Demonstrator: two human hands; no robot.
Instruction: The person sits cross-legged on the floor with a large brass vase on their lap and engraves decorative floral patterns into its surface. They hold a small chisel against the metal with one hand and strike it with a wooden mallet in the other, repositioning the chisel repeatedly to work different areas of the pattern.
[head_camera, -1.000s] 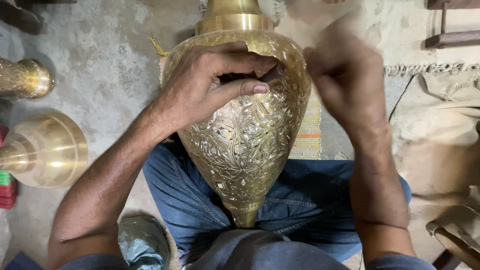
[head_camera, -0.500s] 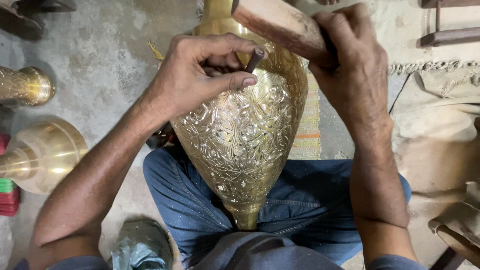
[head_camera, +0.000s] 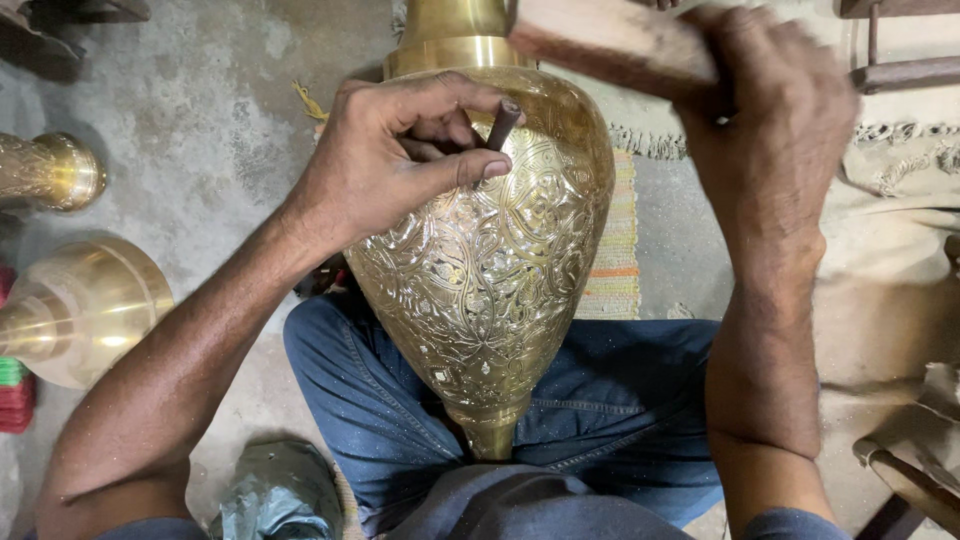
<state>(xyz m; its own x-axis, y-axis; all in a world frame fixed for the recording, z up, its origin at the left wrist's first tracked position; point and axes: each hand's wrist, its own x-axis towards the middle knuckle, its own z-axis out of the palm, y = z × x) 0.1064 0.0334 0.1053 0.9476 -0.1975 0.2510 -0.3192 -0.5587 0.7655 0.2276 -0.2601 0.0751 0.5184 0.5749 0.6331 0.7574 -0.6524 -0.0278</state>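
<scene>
From where I watch, my right hand (head_camera: 770, 120) has changed most: a second ago it was a bare blur just beside the brass vase (head_camera: 490, 270), and now it grips a wooden mallet (head_camera: 610, 45), lifted at the far right above the vase's shoulder. My left hand (head_camera: 400, 160) has shifted its fingers, so the dark chisel (head_camera: 503, 125), hidden at first, now shows pinched between fingertips and thumb, tip touching the engraved surface.

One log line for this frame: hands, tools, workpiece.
left hand: pinches chisel on brass vase | right hand: raised, grips wooden mallet | vase: on lap
</scene>
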